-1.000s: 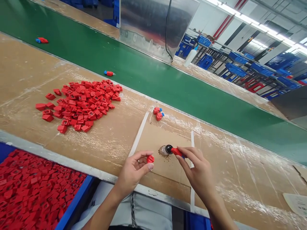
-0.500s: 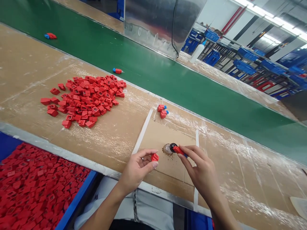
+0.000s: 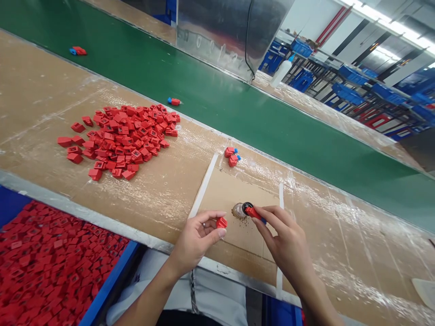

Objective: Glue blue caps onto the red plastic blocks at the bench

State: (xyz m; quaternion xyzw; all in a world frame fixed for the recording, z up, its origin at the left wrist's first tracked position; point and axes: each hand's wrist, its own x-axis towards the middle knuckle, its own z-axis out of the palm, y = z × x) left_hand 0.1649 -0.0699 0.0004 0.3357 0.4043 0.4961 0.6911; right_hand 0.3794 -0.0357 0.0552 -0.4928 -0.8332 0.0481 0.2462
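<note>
Red plastic blocks (image 3: 118,140) lie heaped on the brown bench, and more fill a blue-rimmed bin (image 3: 108,276) at the lower left of the head view. The person's left hand (image 3: 195,240), wearing a ring (image 3: 204,224), is curled and grasps one small red block (image 3: 221,222) between thumb and fingertips, just above the cardboard sheet (image 3: 234,199). The right hand (image 3: 287,240) is closed in a firm pinch on a red part with a blue end (image 3: 254,213). The tip of that part touches the black ring (image 3: 247,206) of a small glass jar (image 3: 239,211), which lies tilted on the cardboard sheet with brown specks (image 3: 242,225) scattered beside it. Whether the black ring is a lid or a collar cannot be told from here. The pinch sits back from the tip, which looks like sound handling: the fingers stay clear of the brown residue, and the wrist has room to steer. White tape strips (image 3: 204,185) mark the edges of the cardboard sheet, giving the hands a fixed spot. Two more red parts with blue ends (image 3: 232,156) sit near its far edge, and a similar piece (image 3: 175,102) lies on the green conveyor belt (image 3: 217,113) beyond.
</note>
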